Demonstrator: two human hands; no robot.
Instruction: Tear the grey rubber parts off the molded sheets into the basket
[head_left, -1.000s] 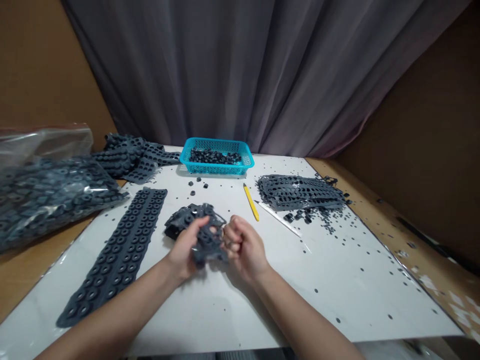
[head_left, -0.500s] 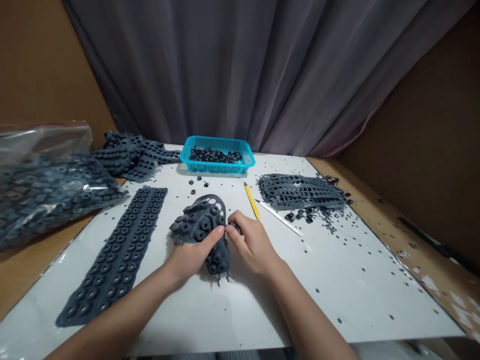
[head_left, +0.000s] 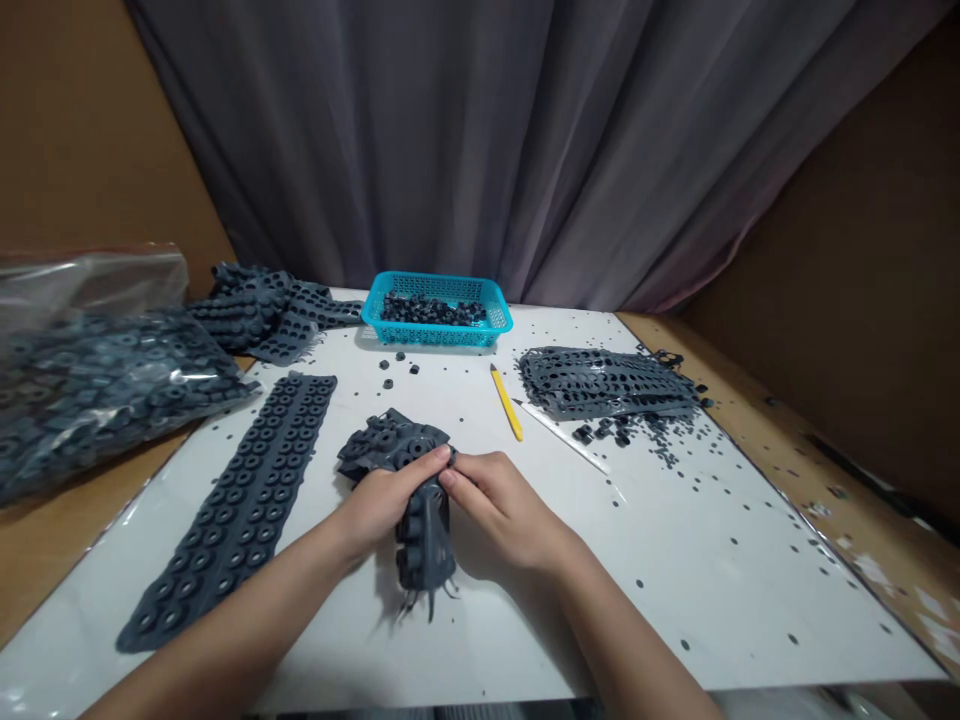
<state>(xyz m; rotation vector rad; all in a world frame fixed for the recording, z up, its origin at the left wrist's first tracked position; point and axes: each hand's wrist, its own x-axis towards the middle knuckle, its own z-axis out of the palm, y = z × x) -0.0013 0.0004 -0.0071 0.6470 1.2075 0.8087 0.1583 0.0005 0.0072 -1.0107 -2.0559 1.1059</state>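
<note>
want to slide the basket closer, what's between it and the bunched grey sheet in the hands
Four small dark pieces and tiny specks lie on the white surface between the basket and the sheet, as the head view shows.

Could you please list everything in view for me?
Studded rubber sheet: one, dark grey, in both hands
Flat rubber strip: one, dark grey, left
Plastic bag: one, clear, far left, full of grey parts
Sheet heap: count unclear, grey, back left
Basket: one, turquoise, back centre, holding dark pieces
Loose pieces: four, dark, before basket
Pointed tools: one yellow, one white, centre-right
Perforated sheets: count unclear, grey, right
Scraps: many, dark, around them
Tabletop: one, white, beneath
Curtain: grey-purple, behind
Hands: two, bare, centre; left, right
</note>
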